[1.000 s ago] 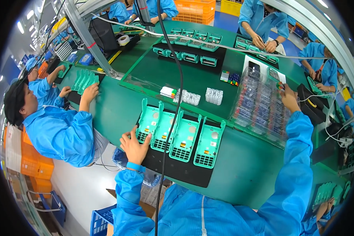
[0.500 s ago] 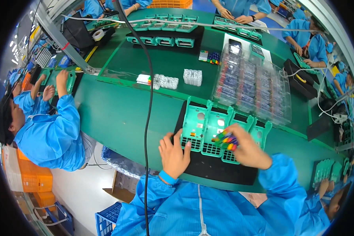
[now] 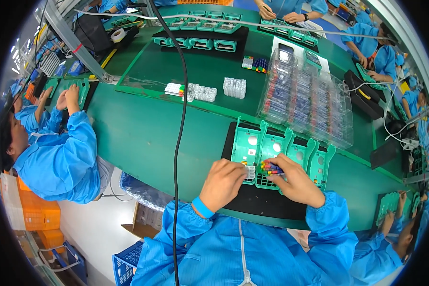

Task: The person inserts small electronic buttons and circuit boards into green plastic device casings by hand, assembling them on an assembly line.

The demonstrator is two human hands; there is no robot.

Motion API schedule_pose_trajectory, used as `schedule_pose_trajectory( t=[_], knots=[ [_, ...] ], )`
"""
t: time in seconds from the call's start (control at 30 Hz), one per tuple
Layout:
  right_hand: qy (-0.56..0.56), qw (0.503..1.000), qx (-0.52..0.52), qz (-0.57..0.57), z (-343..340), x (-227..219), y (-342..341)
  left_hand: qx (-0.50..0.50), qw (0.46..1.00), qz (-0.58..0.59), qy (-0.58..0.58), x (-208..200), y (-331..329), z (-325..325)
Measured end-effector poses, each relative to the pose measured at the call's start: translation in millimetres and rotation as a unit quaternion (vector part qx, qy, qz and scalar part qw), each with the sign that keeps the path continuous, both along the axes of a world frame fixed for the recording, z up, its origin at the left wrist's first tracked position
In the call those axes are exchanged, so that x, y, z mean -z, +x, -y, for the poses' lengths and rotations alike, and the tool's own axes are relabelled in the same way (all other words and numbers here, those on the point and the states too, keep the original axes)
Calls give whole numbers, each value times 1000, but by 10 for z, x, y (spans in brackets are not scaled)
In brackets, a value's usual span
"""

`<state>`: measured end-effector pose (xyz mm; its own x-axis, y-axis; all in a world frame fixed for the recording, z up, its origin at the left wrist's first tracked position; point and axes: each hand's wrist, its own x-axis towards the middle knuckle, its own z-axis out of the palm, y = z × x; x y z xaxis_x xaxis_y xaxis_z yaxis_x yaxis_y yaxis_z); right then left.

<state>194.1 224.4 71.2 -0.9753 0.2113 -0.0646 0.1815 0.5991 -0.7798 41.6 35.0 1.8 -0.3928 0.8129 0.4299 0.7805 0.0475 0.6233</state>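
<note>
Several green plastic housings [image 3: 273,143] stand side by side on a black mat [image 3: 252,202], each with a lattice at its near end. My right hand [image 3: 295,180] is closed around a bundle of small multicoloured sticks [image 3: 270,168], crayon-like with red, yellow and blue ends, over the second housing from the left. Beside it, my left hand [image 3: 225,181], with a blue band on its wrist, has its fingers pinched together at the near end of the leftmost housing. A whitish ribbed piece [image 3: 250,172] shows at those fingertips; whether it is gripped is hidden.
Clear plastic trays [image 3: 305,97] of bundled sticks lie beyond the housings. Clear wrapped packs [image 3: 234,88] sit further left. A black cable [image 3: 180,138] hangs across the view. A co-worker in blue [image 3: 59,157] sits at left; more green housings [image 3: 205,44] lie at the back.
My left hand has gone from spread fingers beside the leftmost housing to a pinch at its near end. My right hand has brought the stick bundle slightly left, closer to my left hand.
</note>
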Motion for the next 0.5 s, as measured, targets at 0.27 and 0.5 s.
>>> schedule_pose_trajectory(
  t=[0.27, 0.5],
  knots=[
    [159, 985, -61, 24, 7, 316, 219, 42, 997, -50, -33, -84, 34, 15],
    [252, 962, -73, -80, 204, 208, 456, 53, 994, -78, -59, -77, 37, -2]
  ],
)
